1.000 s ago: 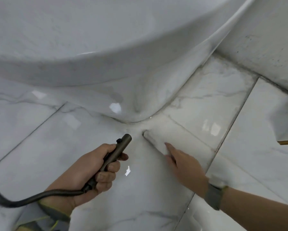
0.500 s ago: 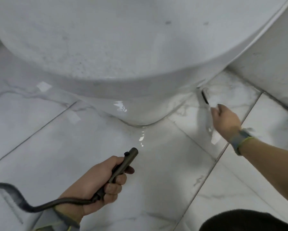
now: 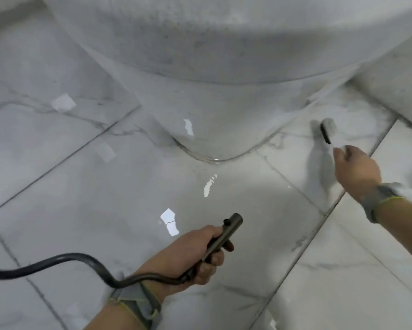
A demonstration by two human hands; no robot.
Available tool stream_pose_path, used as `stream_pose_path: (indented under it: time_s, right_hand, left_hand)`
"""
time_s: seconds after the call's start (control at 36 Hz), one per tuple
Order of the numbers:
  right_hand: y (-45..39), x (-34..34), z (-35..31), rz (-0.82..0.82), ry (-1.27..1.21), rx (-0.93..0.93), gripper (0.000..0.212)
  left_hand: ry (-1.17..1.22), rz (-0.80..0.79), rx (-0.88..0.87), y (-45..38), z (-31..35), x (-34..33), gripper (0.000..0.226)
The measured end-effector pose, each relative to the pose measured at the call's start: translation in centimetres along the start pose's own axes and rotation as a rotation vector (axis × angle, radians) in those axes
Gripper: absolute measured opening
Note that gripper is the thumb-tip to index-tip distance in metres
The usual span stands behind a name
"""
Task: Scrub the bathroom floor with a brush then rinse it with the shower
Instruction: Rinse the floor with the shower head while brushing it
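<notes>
We see a blurred brush on the glossy marble-tiled floor, by the white fixture's base; the dark metal shower wand angles above it.

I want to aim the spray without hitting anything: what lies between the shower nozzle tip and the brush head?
Only wet floor tile with one grout line, in the head view, between the shower nozzle and the brush.

The floor tiles look like shiny, wet, smooth marble. The shower head is dull dark metal, its hose smooth rubber. The toilet base is glossy white
</notes>
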State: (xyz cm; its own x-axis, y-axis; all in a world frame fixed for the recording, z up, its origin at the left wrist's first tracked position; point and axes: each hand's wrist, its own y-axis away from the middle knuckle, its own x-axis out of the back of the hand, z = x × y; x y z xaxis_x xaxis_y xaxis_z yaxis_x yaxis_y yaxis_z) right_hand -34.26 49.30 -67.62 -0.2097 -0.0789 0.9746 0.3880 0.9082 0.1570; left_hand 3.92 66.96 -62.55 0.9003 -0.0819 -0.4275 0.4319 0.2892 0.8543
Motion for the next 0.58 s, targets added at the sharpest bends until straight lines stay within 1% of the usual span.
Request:
stream_pose_path:
  time_s: [0.06,0.14,0.22,0.28,0.36,0.42,0.47,0.5,0.58]
  right_hand:
    - [1.1,-0.1,0.4,0.013,-0.053,-0.019,0.049]
    - [5.1,-1.6,-1.0,-0.074,-0.096,0.024,0.041]
    - [10.7,-4.2,-4.2,-0.139,-0.165,0.102,0.029]
    - [15.6,-6.3,-7.1,-0.222,-0.209,0.153,0.021]
    - [20.4,-8.3,-12.2,-0.381,-0.226,0.318,0.047]
    - [20.9,-8.6,-15.1,-0.447,-0.248,0.402,0.049]
    - [20.0,-7.9,-16.5,-0.453,-0.29,0.428,0.046]
    - [19.6,-7.3,-16.2,-0.424,-0.298,0.429,0.045]
    - [18.4,-5.6,-12.8,-0.31,-0.25,0.372,0.045]
  left_hand:
    - [-0.005,0.025,-0.006,-0.9,-0.1,-0.2,0.037]
    - [0.006,0.067,-0.02,-1.6,0.2,0.4,0.037]
    - [0.017,0.105,-0.026,-0.8,0.8,2.6,0.038]
    - [0.022,0.105,-0.014,0.6,1.0,4.7,0.04]
    - [-0.001,0.117,0.022,3.1,0.3,7.4,0.041]
    - [-0.022,0.137,0.048,4.2,-0.9,8.4,0.041]
    - [-0.028,0.159,0.082,5.0,-2.3,8.9,0.04]
    - [-0.024,0.164,0.096,5.1,-3.1,8.9,0.04]
    - [0.005,0.151,0.101,4.5,-4.8,8.6,0.04]
